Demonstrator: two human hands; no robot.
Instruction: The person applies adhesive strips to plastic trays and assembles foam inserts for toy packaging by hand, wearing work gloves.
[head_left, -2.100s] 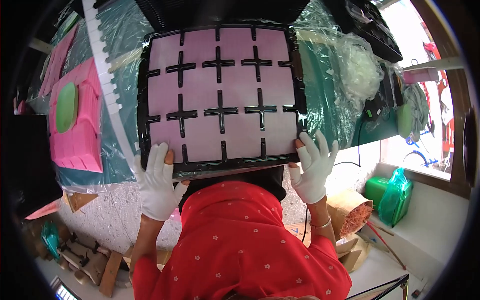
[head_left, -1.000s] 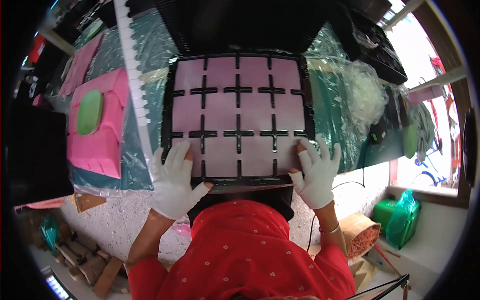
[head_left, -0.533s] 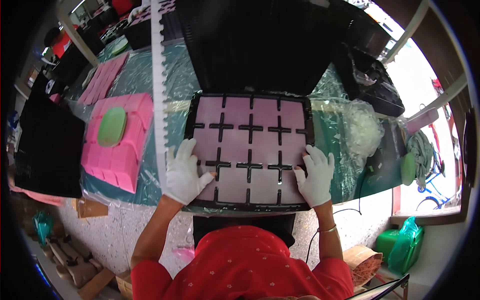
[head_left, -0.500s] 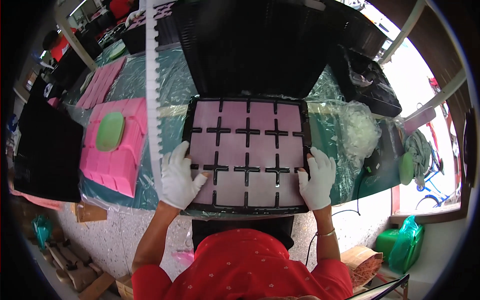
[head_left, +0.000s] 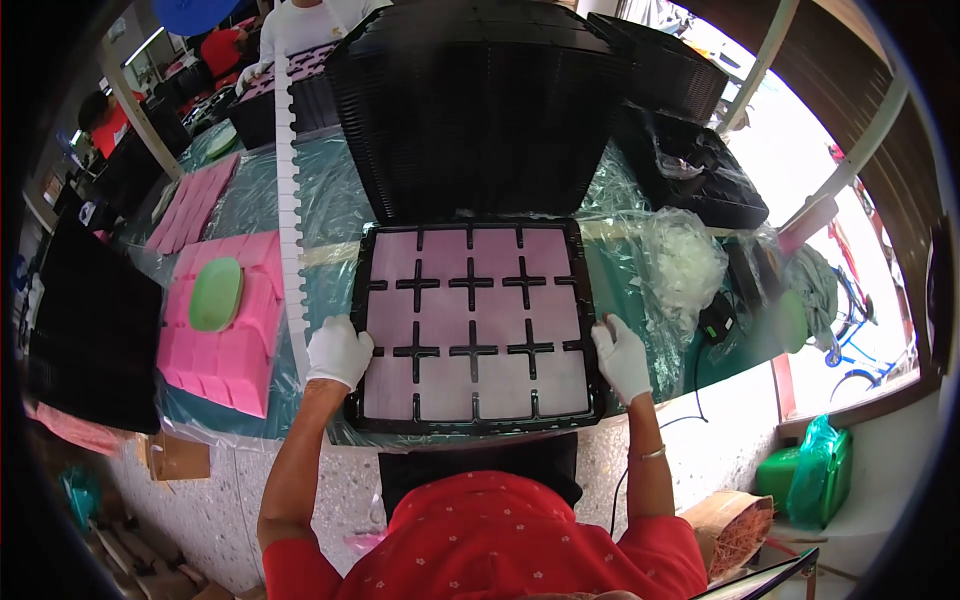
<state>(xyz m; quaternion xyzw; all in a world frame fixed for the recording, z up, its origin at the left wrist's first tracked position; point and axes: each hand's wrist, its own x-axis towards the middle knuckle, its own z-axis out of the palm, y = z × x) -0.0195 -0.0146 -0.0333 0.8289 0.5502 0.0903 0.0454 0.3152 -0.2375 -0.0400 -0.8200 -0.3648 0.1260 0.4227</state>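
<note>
Tray set flat, pushed away from the person's body since the earlier views, both gloved hands slid out to its side rims.

The left hand (head_left: 338, 351) in a white glove curls over the rim at 9 o'clock; the black grid tray (head_left: 476, 425), squarish, its cells filled with pale pink matte squares, lies flat on crinkled clear plastic sheeting (head_left: 640, 265), near edge along the table edge. At 3 o'clock the right hand (head_left: 621, 356) clasps the opposite rim. A ribbed black stack (head_left: 480, 110) abuts at 12.

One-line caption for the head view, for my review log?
Two gloved hands, left and right, grip the sides of a black tray filled with pink squares.
</note>
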